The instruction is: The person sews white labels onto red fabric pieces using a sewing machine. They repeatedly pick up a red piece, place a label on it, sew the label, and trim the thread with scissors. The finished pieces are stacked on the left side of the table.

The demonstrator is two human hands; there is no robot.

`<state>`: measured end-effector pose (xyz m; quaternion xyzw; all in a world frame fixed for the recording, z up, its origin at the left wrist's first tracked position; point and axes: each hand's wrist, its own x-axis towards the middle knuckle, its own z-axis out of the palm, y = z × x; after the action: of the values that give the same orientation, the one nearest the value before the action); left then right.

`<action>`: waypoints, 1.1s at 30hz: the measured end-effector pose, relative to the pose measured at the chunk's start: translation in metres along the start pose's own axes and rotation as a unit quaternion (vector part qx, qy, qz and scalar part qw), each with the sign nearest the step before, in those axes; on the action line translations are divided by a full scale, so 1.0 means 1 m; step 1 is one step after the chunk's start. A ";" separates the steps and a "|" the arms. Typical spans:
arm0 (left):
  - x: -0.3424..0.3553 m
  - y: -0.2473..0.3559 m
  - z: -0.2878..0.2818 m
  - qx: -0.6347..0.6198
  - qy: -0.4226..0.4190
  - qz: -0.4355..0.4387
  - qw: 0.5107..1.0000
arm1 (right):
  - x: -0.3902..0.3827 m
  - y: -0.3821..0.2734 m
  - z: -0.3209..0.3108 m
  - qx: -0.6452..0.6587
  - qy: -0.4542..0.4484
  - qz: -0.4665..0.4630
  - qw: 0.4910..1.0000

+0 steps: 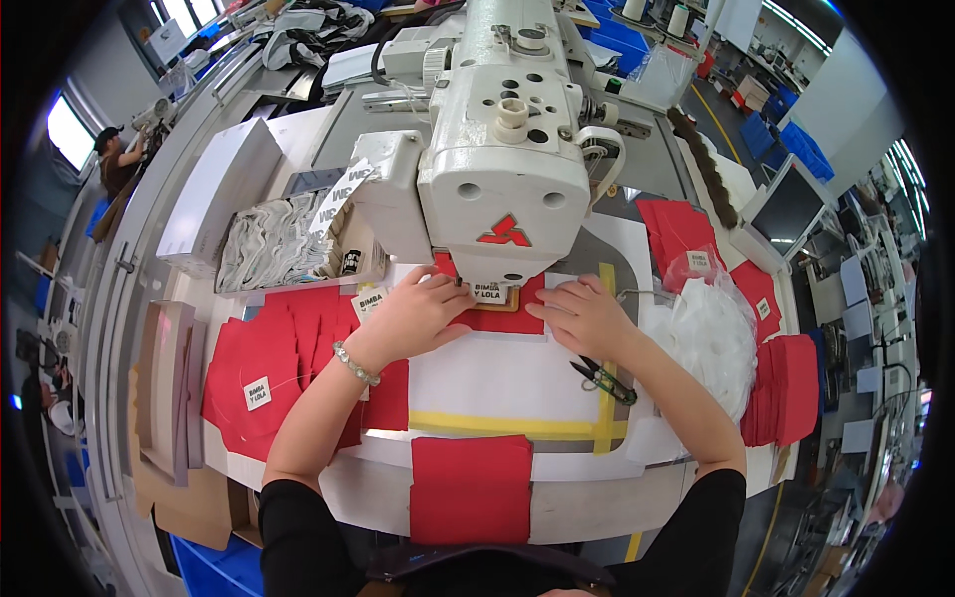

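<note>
A white sewing machine (503, 149) stands in front of me, its head over a red fabric piece (509, 320). On that piece lies a white printed label (488, 293) inside a small gold-coloured frame (511, 301). My left hand (422, 314) rests at the left of the piece, fingertips close to the label and thumb spread away. My right hand (581, 312) lies at the piece's right edge, fingers stretched out over it. Neither hand visibly grips anything. Thread snips (605, 382) lie beside my right forearm. The needle area is partly hidden by the machine head.
Red pieces with white labels (257, 393) spread at left. A red stack (472, 488) sits at the front edge, another (791, 388) at far right. A box of pale labels (284, 244), a white plastic bag (708, 343) and a small screen (786, 211) stand around the table.
</note>
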<state>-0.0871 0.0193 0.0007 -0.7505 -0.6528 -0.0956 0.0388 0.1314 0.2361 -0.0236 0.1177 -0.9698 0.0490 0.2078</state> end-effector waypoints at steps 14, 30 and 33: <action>0.013 -0.013 0.018 -0.066 0.011 -0.018 0.998 | 0.013 0.012 0.015 0.052 0.017 0.022 0.998; 0.020 -0.009 0.026 -0.137 -0.023 -0.028 0.990 | 0.029 0.007 0.018 0.066 -0.046 0.038 0.996; 0.020 -0.011 0.030 -0.117 0.035 0.013 0.992 | 0.030 0.006 0.018 0.057 -0.043 0.037 0.997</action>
<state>-0.0925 0.0462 -0.0258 -0.7546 -0.6255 -0.1970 -0.0246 0.0965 0.2334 -0.0283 0.0952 -0.9771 0.1071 0.1571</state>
